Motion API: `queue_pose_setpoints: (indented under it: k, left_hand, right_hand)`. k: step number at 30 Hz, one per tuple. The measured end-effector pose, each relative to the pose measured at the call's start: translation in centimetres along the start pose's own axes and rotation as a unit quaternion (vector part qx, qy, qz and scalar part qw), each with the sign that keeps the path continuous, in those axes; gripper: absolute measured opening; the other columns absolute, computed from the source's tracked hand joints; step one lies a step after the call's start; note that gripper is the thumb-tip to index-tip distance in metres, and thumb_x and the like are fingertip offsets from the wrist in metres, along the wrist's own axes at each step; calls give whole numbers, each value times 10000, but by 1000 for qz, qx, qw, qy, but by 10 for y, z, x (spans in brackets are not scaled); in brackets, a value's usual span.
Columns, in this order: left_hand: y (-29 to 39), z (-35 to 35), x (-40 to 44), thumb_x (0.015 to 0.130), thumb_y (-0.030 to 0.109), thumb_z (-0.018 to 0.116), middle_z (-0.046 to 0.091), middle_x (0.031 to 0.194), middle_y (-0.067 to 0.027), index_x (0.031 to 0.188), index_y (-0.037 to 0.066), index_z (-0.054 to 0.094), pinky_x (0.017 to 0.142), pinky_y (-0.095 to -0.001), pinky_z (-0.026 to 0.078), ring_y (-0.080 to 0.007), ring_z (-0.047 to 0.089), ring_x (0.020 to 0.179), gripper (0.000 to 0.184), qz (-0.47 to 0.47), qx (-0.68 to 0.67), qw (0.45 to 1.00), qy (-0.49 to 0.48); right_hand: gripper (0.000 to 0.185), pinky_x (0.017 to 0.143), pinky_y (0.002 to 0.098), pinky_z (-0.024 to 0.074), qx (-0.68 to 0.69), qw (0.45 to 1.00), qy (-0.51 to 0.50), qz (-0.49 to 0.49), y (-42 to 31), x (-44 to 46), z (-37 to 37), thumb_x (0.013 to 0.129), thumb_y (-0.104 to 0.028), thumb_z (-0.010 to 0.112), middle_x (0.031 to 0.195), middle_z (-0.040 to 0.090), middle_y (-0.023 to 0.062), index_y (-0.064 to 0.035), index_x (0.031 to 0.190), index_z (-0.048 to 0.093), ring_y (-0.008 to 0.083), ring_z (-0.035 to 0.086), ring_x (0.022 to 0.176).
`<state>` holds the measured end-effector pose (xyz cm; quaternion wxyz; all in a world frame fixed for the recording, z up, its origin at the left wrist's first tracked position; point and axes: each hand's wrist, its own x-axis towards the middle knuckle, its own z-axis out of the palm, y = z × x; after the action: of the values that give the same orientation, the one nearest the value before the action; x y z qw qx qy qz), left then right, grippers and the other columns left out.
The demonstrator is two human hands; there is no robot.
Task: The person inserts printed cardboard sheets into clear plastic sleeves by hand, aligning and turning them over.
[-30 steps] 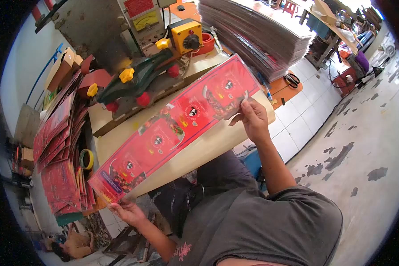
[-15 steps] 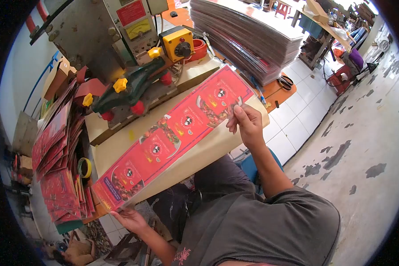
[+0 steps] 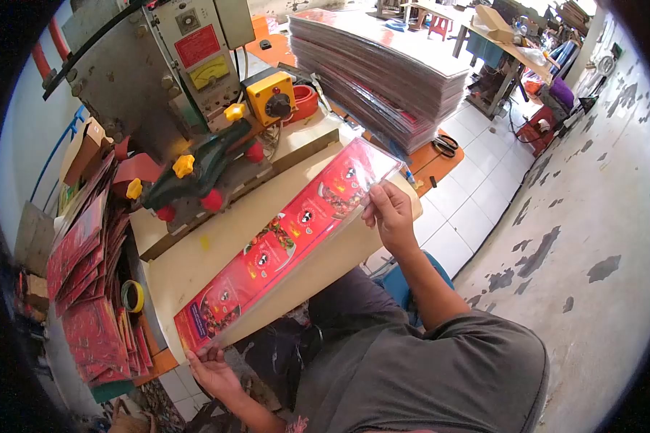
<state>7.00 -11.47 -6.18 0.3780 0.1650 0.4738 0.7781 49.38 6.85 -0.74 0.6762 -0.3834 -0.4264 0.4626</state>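
Observation:
A long red printed strip (image 3: 278, 249) with a row of food pictures and round logos, glossy like plastic film, slants across the cream work surface (image 3: 167, 268). My left hand (image 3: 215, 369) pinches its near lower-left end, thumb on the edge. Near the far right end, my right hand (image 3: 388, 209) grips the long edge between thumb and fingers. The strip seems tilted, its near edge lifted; whether its far edge touches the surface I cannot tell. Just behind it stands a press-like machine (image 3: 108, 79) with a dark green bracket (image 3: 213, 162) carrying yellow knobs and red feet.
A tall stack of sheets (image 3: 383, 79) stands at the back right, with black scissors (image 3: 445, 146) beside it. Piled red printed packets (image 3: 87, 289) and a yellow tape roll (image 3: 132, 296) lie at left. A yellow control box (image 3: 269, 97) sits by the machine.
The strip has tilted, looks narrower and catches more glare. Both hands still hold its ends; my left hand's fingers have curled in more. The whole view has shifted slightly.

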Motion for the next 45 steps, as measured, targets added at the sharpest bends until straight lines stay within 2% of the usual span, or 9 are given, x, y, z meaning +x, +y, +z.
queue_pose_setpoints:
  k: [8, 16, 19, 22, 24, 33, 36, 43, 45]
  left_hand:
    - [-6, 25, -14, 1048, 431, 589, 732, 884, -115, 897, 51, 657, 656, -302, 608, -260, 743, 821, 414, -107, -3, 994, -19]
    - [-16, 67, -34, 1071, 409, 542, 739, 903, -163, 1019, -1, 668, 634, -330, 622, -284, 747, 809, 432, -141, -11, 988, -69]
    - [-14, 67, -34, 1065, 436, 547, 738, 890, -114, 974, 43, 686, 633, -305, 594, -232, 737, 800, 426, -118, 70, 988, -67]
    - [-15, 61, -28, 1072, 381, 551, 740, 905, -158, 1141, -29, 650, 618, -340, 621, -280, 748, 797, 428, -120, 48, 987, -94]
    - [-16, 65, -28, 1060, 374, 580, 748, 880, -129, 984, 24, 686, 644, -339, 603, -226, 735, 771, 374, -98, 49, 987, -115]
    - [-17, 76, -29, 1068, 337, 574, 736, 825, -154, 963, -34, 693, 646, -336, 591, -238, 716, 707, 404, -5, 65, 986, -150]
    - [-20, 81, -33, 1074, 337, 563, 731, 832, -159, 943, -48, 691, 634, -335, 580, -238, 710, 697, 426, 12, 82, 983, -162]
    - [-25, 91, -37, 1070, 324, 567, 709, 805, -135, 958, -54, 683, 614, -339, 559, -237, 707, 698, 411, 62, 95, 984, -140]
    - [-30, 92, -37, 1076, 309, 552, 731, 801, -219, 909, -84, 696, 599, -322, 550, -266, 707, 658, 451, 68, 81, 988, -112]
  right_hand:
    - [345, 553, 239, 464, -8, 998, -54, -9, 1, -7, 0, 1074, -322, 571, 683, 633, 58, -21, 917, 633, 101, 589, 584]
    - [360, 553, 231, 464, -18, 998, -61, -11, 6, -16, 13, 1071, -347, 574, 694, 628, 32, -29, 920, 648, 88, 588, 586]
    - [367, 549, 227, 449, -46, 998, -42, 9, 8, -16, 12, 1063, -368, 584, 683, 616, 26, -35, 922, 651, 85, 583, 585]
    - [353, 543, 231, 429, -33, 999, -31, 21, 10, -15, 12, 1066, -353, 579, 673, 606, 29, -45, 902, 637, 86, 556, 574]
    - [337, 539, 231, 413, -13, 999, -30, 22, 8, -15, 16, 1071, -338, 568, 677, 605, 30, -59, 888, 616, 88, 529, 562]
    - [330, 484, 247, 452, 150, 985, -20, 89, 12, -21, 33, 1066, -334, 569, 718, 658, 71, -43, 916, 614, 122, 596, 554]
    - [348, 473, 237, 446, 29, 987, -77, 140, 9, -31, 41, 1059, -336, 580, 720, 672, 88, -21, 923, 634, 124, 603, 543]
    - [381, 466, 224, 442, 14, 982, -120, 146, 21, -32, 35, 1064, -328, 584, 692, 666, 89, 7, 897, 654, 109, 596, 530]
    - [384, 461, 217, 433, 11, 986, -101, 130, 16, -34, 39, 1069, -322, 581, 672, 658, 73, 3, 879, 655, 98, 581, 511]
